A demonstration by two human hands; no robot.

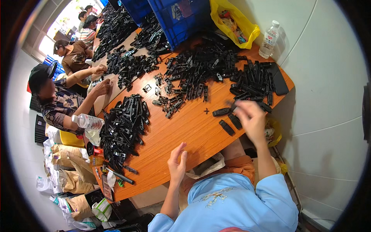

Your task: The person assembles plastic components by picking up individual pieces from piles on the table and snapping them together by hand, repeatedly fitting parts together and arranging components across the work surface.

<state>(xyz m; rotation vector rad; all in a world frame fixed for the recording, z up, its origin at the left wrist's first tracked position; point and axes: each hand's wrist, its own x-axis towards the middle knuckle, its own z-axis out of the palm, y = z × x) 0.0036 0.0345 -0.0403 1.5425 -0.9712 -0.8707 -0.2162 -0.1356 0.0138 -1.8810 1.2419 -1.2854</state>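
My left hand (pixel 177 163) is held over the table's near edge, fingers apart, with nothing in it. Farther right, my right hand (pixel 250 117) pinches a small black plastic part (pixel 233 106), blurred by motion. Below and left of that hand lie a few elongated black plastic pieces, one of them a dark oblong part (pixel 226 127) near the edge. Behind it is a heap of black plastic parts (pixel 253 80). A tiny black cross-shaped piece (pixel 206 111) lies alone on the wood.
More black parts (pixel 123 129) are heaped at left and along the wooden table (pixel 170 133). Blue crates (pixel 181 19), a yellow bag (pixel 247 33), a water bottle (pixel 269 40) and a black phone (pixel 279 80) stand or lie behind. Co-workers (pixel 58 96) sit along the left side.
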